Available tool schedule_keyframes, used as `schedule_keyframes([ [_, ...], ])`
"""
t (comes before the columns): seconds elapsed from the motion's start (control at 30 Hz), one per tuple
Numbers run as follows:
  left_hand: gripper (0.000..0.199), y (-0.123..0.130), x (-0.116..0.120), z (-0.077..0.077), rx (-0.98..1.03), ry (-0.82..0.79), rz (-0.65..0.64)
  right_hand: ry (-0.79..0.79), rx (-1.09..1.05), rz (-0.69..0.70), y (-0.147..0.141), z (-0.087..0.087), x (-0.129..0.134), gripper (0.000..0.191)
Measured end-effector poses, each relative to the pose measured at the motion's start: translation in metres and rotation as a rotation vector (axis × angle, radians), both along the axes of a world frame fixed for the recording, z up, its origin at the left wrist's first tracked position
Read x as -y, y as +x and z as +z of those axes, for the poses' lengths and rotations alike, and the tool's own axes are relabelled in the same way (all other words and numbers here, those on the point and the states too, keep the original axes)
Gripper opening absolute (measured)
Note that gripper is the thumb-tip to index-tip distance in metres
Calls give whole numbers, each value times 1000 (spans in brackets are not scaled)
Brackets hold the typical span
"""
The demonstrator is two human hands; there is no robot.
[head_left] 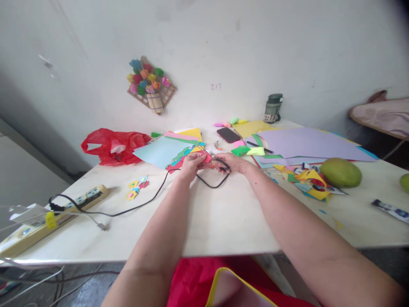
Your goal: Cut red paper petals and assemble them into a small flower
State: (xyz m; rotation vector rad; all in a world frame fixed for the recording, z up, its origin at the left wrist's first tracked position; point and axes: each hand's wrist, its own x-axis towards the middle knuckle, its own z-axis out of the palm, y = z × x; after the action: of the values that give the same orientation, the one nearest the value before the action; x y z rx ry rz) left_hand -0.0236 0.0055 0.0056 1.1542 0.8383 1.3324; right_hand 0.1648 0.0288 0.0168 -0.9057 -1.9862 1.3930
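My left hand (192,164) is closed, its thumb and fingers pinching a small piece of red paper (207,157). Close beside it, my right hand (234,163) is wrapped round the black handles of a pair of scissors (223,163). The scissor blades point toward the red paper, but I cannot tell whether they touch it. Behind the hands lie wavy-edged coloured paper pieces (183,156) and a partly hidden white object (214,149). A black cord (153,198) runs across the table and loops below the hands.
On the left are a power strip (92,194), small paper flowers (132,195) and a red plastic bag (111,147). Purple sheets (306,143), paper scraps (313,179), a green fruit (340,172) and a tube (391,209) lie right. A phone (228,135) and bottle (273,108) are at the back.
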Motion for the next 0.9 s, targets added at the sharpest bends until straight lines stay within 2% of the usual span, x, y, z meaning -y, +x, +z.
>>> schedule_keyframes([
  [0.13,37,0,1,1,-4,-5,8,-8,-18,6,-1,-1,-1,1],
  [0.6,38,0,0,-1,-3,4,-7,8,-4,-7,-2,-2,-2,4],
  [0.77,37,0,1,-1,-6,8,16,30,20,-24,0,-2,-2,10],
  [0.9,37,0,1,1,5,19,44,4,-3,3,1,-4,-7,5],
])
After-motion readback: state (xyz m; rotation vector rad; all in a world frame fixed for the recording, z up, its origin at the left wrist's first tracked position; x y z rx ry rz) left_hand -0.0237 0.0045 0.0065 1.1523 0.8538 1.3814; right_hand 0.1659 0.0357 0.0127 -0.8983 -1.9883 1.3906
